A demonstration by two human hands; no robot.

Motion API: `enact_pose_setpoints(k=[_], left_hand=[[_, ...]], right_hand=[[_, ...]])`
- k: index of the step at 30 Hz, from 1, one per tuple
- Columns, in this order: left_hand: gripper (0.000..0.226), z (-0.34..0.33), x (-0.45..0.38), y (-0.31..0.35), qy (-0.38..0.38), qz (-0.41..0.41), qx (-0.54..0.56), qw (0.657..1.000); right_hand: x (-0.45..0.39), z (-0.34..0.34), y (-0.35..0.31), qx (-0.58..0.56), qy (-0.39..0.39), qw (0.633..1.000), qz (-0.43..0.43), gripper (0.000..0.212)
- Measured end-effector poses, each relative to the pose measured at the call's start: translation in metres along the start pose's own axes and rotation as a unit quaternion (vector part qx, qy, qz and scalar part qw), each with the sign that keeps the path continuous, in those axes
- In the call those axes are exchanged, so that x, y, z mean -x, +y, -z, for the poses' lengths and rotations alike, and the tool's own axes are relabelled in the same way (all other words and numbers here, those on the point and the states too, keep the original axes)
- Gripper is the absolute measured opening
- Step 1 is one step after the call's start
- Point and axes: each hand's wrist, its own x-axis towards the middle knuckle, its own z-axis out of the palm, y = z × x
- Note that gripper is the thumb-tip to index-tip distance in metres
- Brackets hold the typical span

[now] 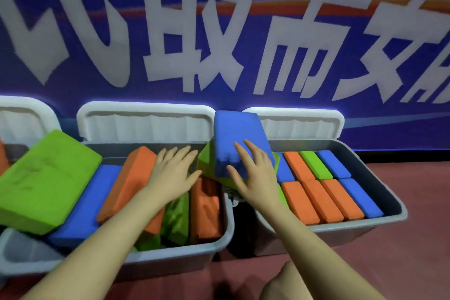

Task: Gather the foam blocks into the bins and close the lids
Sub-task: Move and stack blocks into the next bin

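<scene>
Both bare forearms extended forward, converging slightly. Left hand (174, 173) flat, palm down, fingers straight and spread. Right hand (253, 173) same: palm down, fingers splayed, thumb out to the left.

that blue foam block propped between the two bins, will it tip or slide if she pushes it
The blue block probably tips easily: it leans tilted on a green block over the bin edges. Its rough foam surface likely grips rather than slips. The right hand lies on it with straight fingers, suggesting it is light.

Left bin (14, 126) cut off by frame edge, only lid corner + a sliver of orange block (3, 157) seen. Green block (175, 217) in middle bin (170, 257) partly hidden under left forearm. Banner (219, 31) lettering cropped top/right.
</scene>
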Motion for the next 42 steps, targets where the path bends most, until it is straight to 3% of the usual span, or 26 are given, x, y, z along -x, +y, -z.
enact_pose_setpoints(k=[5, 10, 14, 17, 20, 24, 27, 32, 35, 39, 42], left_hand=[[0.059, 0.002, 0.048, -0.067, 0.009, 0.021, -0.05, 0.998], [0.059, -0.011, 0.099, -0.13, -0.032, 0.066, -0.06, 0.995], [0.061, -0.011, 0.132, -0.175, 0.005, 0.114, -0.079, 0.99], [0.065, -0.004, 0.15, -0.208, 0.078, 0.143, -0.11, 0.981], [0.079, 0.004, 0.157, -0.235, 0.137, 0.153, -0.146, 0.968], [0.095, 0.008, 0.154, -0.256, 0.106, 0.203, -0.136, 0.964], [0.09, 0.006, 0.151, -0.259, 0.086, 0.227, -0.112, 0.964], [0.098, 0.001, 0.15, -0.248, 0.172, 0.157, -0.058, 0.971], [0.085, -0.005, 0.149, -0.24, 0.169, 0.161, -0.046, 0.971], [0.07, -0.006, 0.151, -0.234, 0.11, 0.246, 0.013, 0.963], [0.06, -0.004, 0.155, -0.228, 0.154, 0.19, 0.032, 0.969]], right_hand=[[-0.005, -0.041, -0.063, -0.019, -0.038, 0.995, 0.089, 0.05], [0.004, -0.096, -0.113, -0.044, -0.194, 0.975, 0.101, 0.057], [0.012, -0.139, -0.146, 0.001, -0.358, 0.929, 0.097, 0.076], [0.014, -0.164, -0.17, 0.012, -0.397, 0.913, 0.094, 0.087], [0.017, -0.185, -0.18, 0.045, -0.408, 0.907, 0.094, 0.089], [0.02, -0.199, -0.183, 0.038, -0.41, 0.91, 0.054, 0.079], [0.021, -0.202, -0.189, 0.015, -0.389, 0.92, 0.05, 0.065], [0.009, -0.183, -0.192, -0.08, -0.288, 0.954, 0.019, 0.057], [0.003, -0.165, -0.192, -0.138, -0.214, 0.967, 0.005, 0.053], [0.009, -0.154, -0.189, -0.149, -0.172, 0.973, 0.044, 0.045], [0.012, -0.15, -0.189, -0.158, -0.155, 0.974, 0.044, 0.043]])
